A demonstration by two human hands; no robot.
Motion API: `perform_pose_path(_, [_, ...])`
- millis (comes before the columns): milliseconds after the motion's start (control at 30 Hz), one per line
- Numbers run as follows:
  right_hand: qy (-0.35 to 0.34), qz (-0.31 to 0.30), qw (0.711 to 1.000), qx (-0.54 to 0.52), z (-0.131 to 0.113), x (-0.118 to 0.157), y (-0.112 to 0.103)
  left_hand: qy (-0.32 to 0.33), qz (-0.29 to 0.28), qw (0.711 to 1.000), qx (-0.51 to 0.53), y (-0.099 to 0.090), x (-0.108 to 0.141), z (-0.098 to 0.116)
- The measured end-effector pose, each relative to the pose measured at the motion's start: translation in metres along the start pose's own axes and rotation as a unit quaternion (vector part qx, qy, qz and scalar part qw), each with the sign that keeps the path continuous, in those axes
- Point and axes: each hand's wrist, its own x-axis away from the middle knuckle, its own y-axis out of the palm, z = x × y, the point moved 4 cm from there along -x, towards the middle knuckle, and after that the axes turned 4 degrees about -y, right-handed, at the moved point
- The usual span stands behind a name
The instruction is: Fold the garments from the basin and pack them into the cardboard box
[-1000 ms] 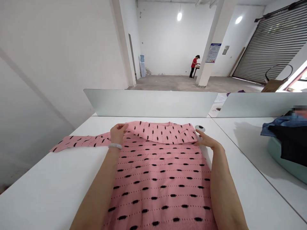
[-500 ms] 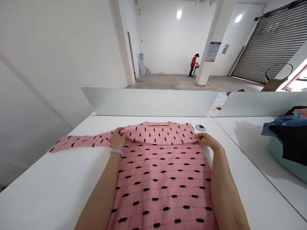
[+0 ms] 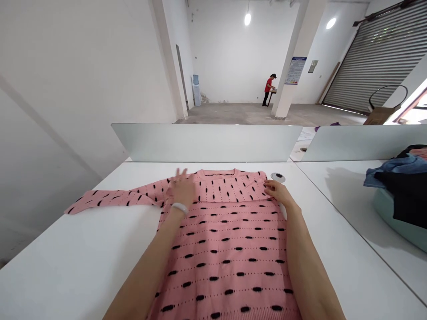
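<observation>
- Pink knit sweater [image 3: 222,262], patterned with black dashes, is laid out flat on a white desk [image 3: 83,253], with the hem nearest and the neckline farthest; a crease is seen across the chest just below the neckline.
- Left hand [image 3: 182,189] is spread with the fingers fanned, and is placed at the sweater's shoulder on that side; a white bangle [image 3: 180,208] is worn on the wrist.
- Right hand [image 3: 278,193] is curled at the opposite shoulder edge, with the fingertips on the knit; whether a pinch is being made cannot be told from this view.
- Left sleeve [image 3: 106,197] is stretched sideways along the desk; no other sleeve is seen.
- Round cable grommet [image 3: 278,177] is set in the desk just beyond the right hand.
- Denim and black garments [image 3: 396,186] are piled in a teal tub [image 3: 383,218] off to the right.
- Grey desk dividers [image 3: 207,142] stand beyond; far off, a person in a red shirt [image 3: 268,85] is stood at a small table.
</observation>
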Motion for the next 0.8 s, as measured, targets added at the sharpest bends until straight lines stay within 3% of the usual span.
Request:
perform_pose_path(67, [-0.002, 0.011, 1.000, -0.005, 0.001, 0.001, -0.002, 0.111, -0.072, 0.990, 0.057, 0.014, -0.005, 0.054])
perform_pose_path(133, [-0.005, 0.035, 0.999, -0.007, 0.000, 0.002, -0.006, 0.206, -0.157, 0.962, 0.084, 0.035, -0.009, 0.111])
perform_pose_path(200, [-0.008, 0.043, 0.999, -0.003, -0.002, 0.004, -0.007, 0.290, -0.202, 0.932, 0.083, 0.058, -0.012, 0.163])
perform_pose_path(267, [-0.007, 0.024, 1.000, -0.007, -0.002, 0.004, -0.005, 0.341, -0.228, 0.909, 0.072, 0.083, -0.015, 0.204])
perform_pose_path(333, [0.004, -0.008, 1.000, -0.026, -0.001, 0.005, -0.001, 0.359, -0.242, 0.899, 0.060, 0.106, -0.019, 0.229])
perform_pose_path(400, [0.023, -0.033, 0.998, -0.045, 0.002, 0.005, 0.001, 0.357, -0.248, 0.899, 0.051, 0.125, -0.023, 0.241])
perform_pose_path(500, [0.028, -0.070, 0.996, -0.045, 0.000, 0.004, 0.001, 0.339, -0.243, 0.908, 0.044, 0.145, -0.027, 0.240])
perform_pose_path(567, [0.002, -0.052, 0.999, -0.016, -0.008, 0.003, -0.002, 0.332, -0.241, 0.911, 0.041, 0.152, -0.027, 0.237])
perform_pose_path(700, [-0.049, 0.067, 0.996, 0.014, -0.026, 0.002, -0.006, 0.317, -0.220, 0.919, 0.087, 0.148, -0.028, 0.233])
perform_pose_path(800, [-0.047, 0.016, 0.998, 0.030, -0.026, 0.003, 0.005, 0.259, -0.163, 0.939, 0.155, 0.127, -0.035, 0.222])
